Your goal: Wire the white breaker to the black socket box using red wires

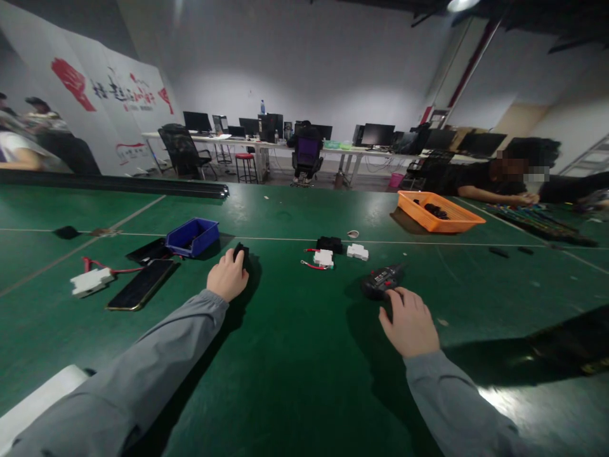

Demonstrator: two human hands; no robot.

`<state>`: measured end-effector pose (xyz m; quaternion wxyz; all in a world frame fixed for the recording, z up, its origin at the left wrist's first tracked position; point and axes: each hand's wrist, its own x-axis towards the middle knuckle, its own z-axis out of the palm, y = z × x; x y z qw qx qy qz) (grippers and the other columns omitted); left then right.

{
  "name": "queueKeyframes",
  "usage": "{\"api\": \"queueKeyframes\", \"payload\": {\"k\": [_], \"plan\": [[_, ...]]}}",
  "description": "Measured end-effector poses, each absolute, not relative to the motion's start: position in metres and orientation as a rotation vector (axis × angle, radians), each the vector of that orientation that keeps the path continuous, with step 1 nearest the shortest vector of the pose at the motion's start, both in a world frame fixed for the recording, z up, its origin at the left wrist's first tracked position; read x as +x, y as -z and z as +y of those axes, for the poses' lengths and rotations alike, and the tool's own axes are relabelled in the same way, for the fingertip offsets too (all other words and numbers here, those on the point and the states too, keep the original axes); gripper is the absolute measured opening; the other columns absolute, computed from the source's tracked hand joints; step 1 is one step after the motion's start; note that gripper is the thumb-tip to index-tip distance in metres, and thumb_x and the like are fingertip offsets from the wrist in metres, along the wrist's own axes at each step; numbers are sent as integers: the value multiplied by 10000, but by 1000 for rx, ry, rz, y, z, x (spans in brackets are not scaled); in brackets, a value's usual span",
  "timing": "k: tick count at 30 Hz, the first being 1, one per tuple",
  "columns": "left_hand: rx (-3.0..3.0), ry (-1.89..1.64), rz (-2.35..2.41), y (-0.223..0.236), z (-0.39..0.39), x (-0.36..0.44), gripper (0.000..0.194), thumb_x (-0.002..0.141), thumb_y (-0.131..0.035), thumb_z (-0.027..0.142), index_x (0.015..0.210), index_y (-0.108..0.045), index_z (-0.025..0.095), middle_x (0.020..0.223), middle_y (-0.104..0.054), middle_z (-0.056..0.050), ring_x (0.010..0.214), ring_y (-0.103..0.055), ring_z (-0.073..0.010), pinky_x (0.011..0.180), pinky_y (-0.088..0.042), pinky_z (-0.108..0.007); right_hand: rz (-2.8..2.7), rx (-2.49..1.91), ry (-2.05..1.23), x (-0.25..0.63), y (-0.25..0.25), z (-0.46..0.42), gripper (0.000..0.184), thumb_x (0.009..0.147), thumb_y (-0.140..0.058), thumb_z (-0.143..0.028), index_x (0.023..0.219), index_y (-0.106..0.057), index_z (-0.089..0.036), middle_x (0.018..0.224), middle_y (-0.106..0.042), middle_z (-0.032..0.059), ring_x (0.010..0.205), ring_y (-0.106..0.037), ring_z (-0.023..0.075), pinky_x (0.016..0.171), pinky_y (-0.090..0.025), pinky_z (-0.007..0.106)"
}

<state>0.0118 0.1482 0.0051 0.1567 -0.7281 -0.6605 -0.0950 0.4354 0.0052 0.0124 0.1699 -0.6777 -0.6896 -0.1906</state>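
One green tabletop (295, 368) faces monitors (378, 134) — left hand (228, 277) gripping a black piece (242, 250), right hand (413, 322) at a tool (379, 282), grip unclear.

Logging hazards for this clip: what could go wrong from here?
The left hand holds a small black part at its fingertips, so it might slip. The right hand is at the black power driver, which could be knocked. The loose red wires on the central white module might snag if brushed.

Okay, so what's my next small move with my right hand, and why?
I'd probably close the right-hand grip around the black handheld tool with red markings: the hand sits at its near end, but the picture doesn't show a firm hold.
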Motion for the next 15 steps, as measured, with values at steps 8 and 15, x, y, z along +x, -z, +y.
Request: {"api": "queueKeyframes", "payload": {"k": [8, 15], "plan": [[-2134, 291, -1955, -6, 146, 8, 643, 826, -468, 238, 1455, -351, 175, 1469, -361, -184, 1090, -577, -314, 736, -541, -388, -1834, -2304, 719, 462, 1, 35, 341, 937, -493, -275, 1247, -520, -135, 1170, -569, 181, 877, -585, 277, 728, -408, 382], [-2159, 337, -1989, -5, 147, 5, 652, 821, -477, 205, 1459, -348, 170, 1475, -354, -188, 1113, -568, -321, 749, -552, -395, -1921, -1933, 643, 419, -5, 52, 296, 893, -523, -272, 1146, -588, -132, 1230, -539, 189, 1108, -504, 327, 920, -404, 443]]}}
